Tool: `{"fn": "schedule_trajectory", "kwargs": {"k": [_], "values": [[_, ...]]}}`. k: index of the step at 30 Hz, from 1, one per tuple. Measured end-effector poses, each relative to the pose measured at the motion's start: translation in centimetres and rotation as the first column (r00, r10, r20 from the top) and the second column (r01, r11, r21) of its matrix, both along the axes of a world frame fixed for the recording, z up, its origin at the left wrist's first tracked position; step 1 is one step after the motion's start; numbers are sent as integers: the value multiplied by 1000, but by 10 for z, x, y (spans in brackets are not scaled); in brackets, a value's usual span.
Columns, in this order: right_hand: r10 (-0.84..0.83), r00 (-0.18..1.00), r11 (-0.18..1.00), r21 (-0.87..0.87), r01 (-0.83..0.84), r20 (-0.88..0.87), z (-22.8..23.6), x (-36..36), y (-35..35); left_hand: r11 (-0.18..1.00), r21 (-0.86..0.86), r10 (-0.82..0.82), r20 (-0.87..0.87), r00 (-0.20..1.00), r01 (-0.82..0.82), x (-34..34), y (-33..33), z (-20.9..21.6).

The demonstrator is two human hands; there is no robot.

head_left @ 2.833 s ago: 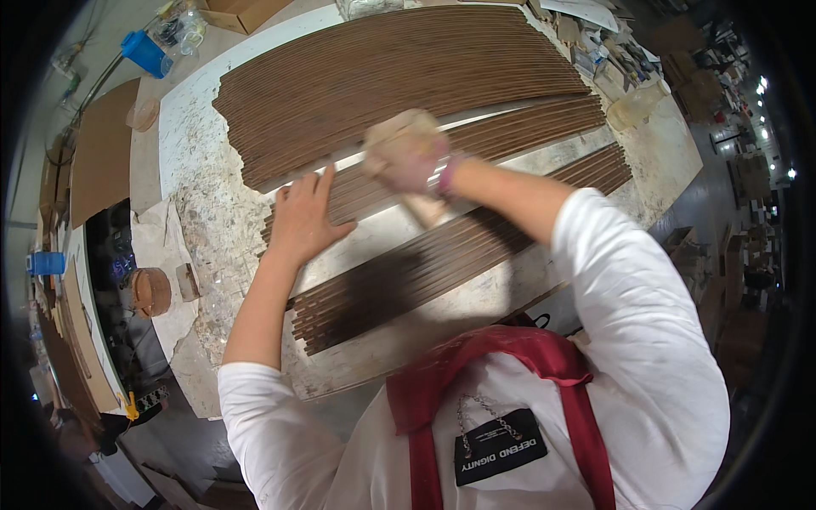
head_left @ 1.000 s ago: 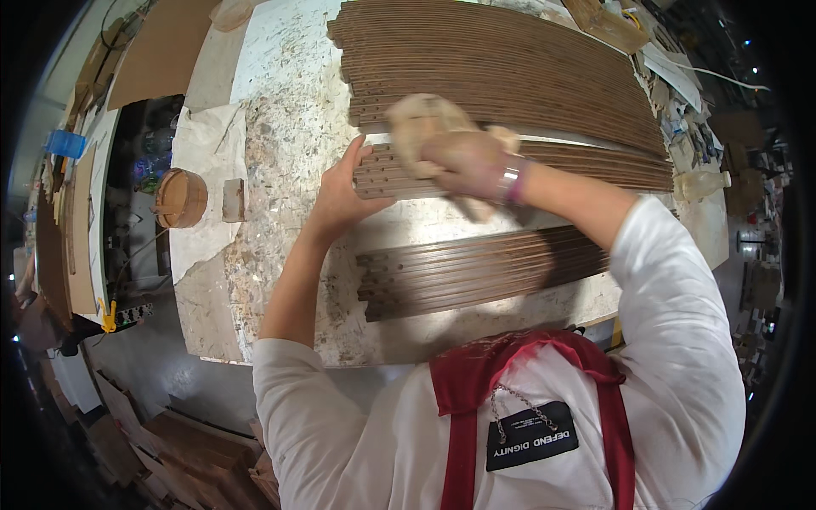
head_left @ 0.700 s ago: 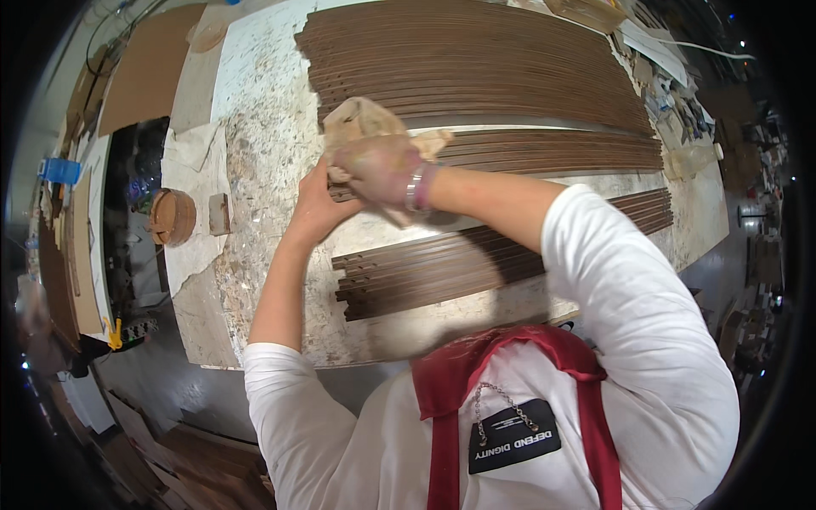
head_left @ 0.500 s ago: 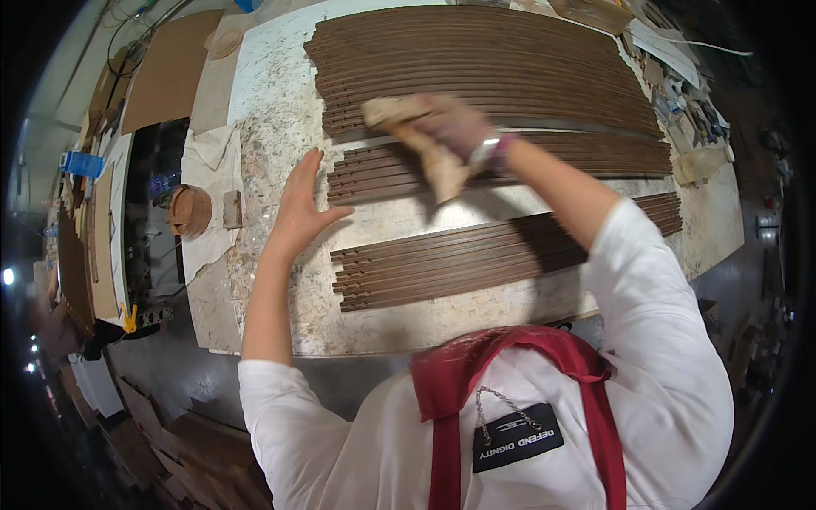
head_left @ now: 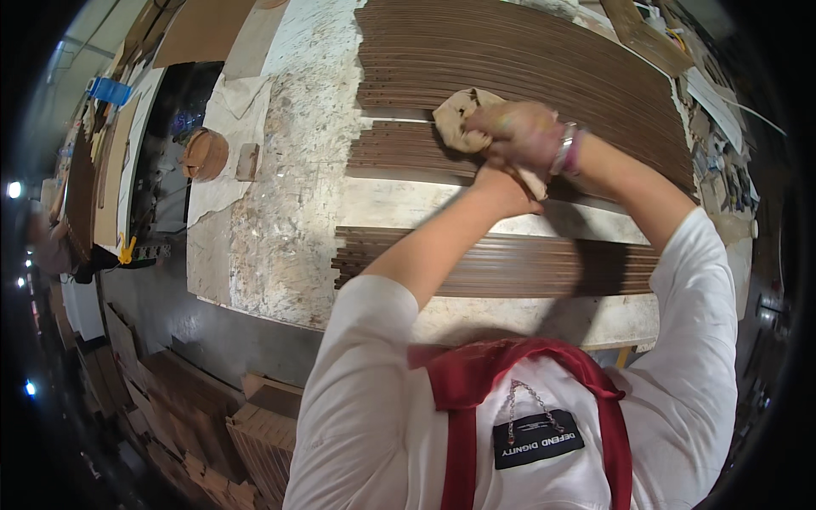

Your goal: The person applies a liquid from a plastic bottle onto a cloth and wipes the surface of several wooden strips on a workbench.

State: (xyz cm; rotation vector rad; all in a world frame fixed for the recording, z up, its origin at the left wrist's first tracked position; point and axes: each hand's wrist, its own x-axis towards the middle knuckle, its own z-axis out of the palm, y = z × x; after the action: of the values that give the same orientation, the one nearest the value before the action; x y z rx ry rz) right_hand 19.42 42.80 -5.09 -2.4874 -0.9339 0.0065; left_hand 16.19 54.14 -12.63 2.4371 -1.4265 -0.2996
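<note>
The right hand [head_left: 529, 136] has its fingers clenched round a stained cloth [head_left: 460, 121] over the middle slats [head_left: 399, 151]; the left hand's [head_left: 505, 190], mostly hidden, I can't tell. Left of those slats: brown tub [head_left: 206, 155], contents unclear.

From head height, one wide fisheye view looked steeply down at the nearby hands [head_left: 527, 136] and worktop [head_left: 289, 195].

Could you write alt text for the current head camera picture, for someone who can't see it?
A person's right hand holds a stained tan rag over long brown strips, with the left hand close below, partly hidden. The strips lie in three groups on a stained whitish table, with a round brown container near its left edge.
</note>
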Motion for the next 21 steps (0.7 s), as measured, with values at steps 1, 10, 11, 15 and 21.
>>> {"fn": "schedule_trajectory", "kwargs": {"k": [1, 10, 11, 15, 21], "values": [[62, 998, 996, -59, -63, -12, -12, 6, 19, 999, -11, 43, -106, 993, -45, -3, 4, 1], [26, 999, 992, -124, -28, -18, -25, 53, 117, 972, -225, 91, 92, 992, -68, 14, -26, 8], [34, 999, 998, -56, -33, 28, -36, 44, 97, 982, -168, 89, -11, 996, -90, 16, -22, 13], [64, 997, 996, -65, -62, 31, -35, 27, 61, 940, -332, 104, 52, 993, -81, 21, -36, -32], [-77, 996, 993, -91, 80, 41, -37, 74, 174, 881, -472, 210, 318, 925, -38, 5, -21, -7]]}}
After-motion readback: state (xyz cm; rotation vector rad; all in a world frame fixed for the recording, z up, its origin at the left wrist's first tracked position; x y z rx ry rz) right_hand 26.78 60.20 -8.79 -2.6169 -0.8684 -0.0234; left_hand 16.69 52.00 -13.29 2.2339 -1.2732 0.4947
